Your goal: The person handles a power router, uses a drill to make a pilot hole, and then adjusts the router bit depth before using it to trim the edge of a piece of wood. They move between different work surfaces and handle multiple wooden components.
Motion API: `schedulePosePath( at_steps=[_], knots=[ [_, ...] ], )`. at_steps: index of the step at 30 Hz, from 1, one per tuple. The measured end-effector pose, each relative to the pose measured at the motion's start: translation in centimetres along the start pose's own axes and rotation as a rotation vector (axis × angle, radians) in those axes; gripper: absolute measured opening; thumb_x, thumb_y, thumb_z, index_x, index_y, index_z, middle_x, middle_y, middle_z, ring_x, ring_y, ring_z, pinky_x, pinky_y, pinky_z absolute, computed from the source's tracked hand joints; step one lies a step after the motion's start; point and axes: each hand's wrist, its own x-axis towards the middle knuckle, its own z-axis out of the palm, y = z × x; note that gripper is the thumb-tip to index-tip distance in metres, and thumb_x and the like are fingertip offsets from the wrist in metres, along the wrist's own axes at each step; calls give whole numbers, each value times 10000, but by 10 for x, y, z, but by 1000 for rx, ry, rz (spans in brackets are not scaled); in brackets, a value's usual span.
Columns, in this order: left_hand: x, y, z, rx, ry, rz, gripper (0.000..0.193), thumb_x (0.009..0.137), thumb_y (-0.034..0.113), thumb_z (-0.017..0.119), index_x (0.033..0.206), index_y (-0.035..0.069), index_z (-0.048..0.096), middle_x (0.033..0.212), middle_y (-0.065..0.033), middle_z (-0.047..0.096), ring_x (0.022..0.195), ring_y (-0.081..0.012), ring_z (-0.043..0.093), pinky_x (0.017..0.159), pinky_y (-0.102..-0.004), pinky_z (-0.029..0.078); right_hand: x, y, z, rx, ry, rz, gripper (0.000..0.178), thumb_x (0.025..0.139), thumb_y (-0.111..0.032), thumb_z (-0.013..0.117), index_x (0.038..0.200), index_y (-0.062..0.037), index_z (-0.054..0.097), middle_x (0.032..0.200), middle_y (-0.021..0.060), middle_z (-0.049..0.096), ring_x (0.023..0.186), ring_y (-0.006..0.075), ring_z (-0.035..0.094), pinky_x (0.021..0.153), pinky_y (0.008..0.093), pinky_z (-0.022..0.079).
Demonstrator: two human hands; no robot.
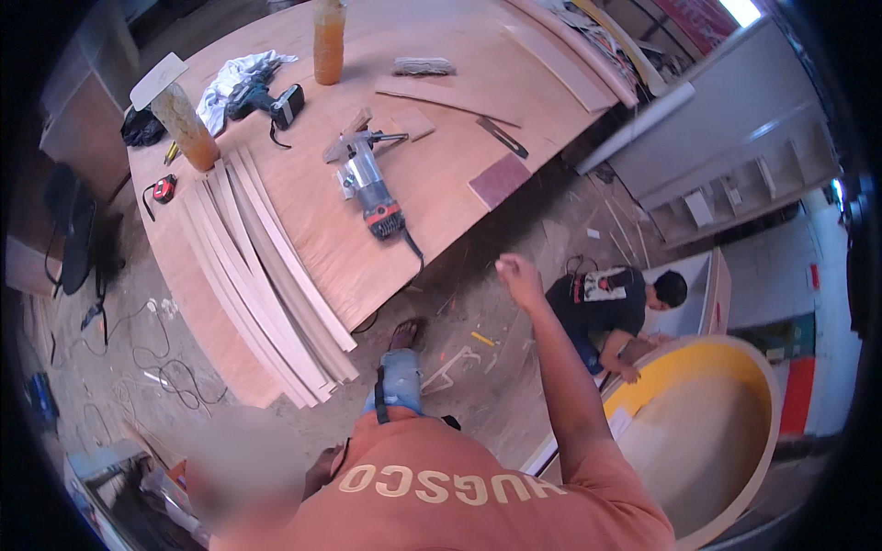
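Observation:
My right hand (521, 278) is raised on an outstretched arm beyond the table's near right edge. Its fingers are curled in, and nothing shows in them. Of my left arm only a dark part by my waist appears, next to a blurred patch; its fingers cannot be made out. Nearest to my right hand on the plywood table (322, 262) are a reddish-brown square board (499, 181) and a corded trim router (370, 188) lying on its side. Long thin wooden strips (262, 285) lie bunched along the table's near left part.
A cordless drill (253, 99), white cloth, red tape measure (163, 189) and two bottles of orange liquid (329, 46) (188, 129) are on the table. At right, a co-worker (602, 303) bends beside a large round wooden frame (767, 395), yellow inside. Cables (179, 381) trail across the floor.

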Motion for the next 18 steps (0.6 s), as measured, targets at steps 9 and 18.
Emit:
schedulePosePath(
  at_steps=[9,18],
  knots=[
    [19,172,71,107,357,157,708,977,606,355,1115,-17,662,1107,-291,648,1100,-430,606,924,-468,463,294,-42,-34,-444,209,-183,334,865,-256,689,1142,-73,653,1064,164,691,1027,326,652,885,414,507],
    [-125,374,129,-486,325,229,676,1001,544,402,1312,-47,502,1244,-184,614,1145,-284,575,957,-409,458,407,17,-45,-572,-111,-318,422,829,-246,728,1175,-48,589,1141,164,609,1075,382,562,917,478,457]
  ],
)
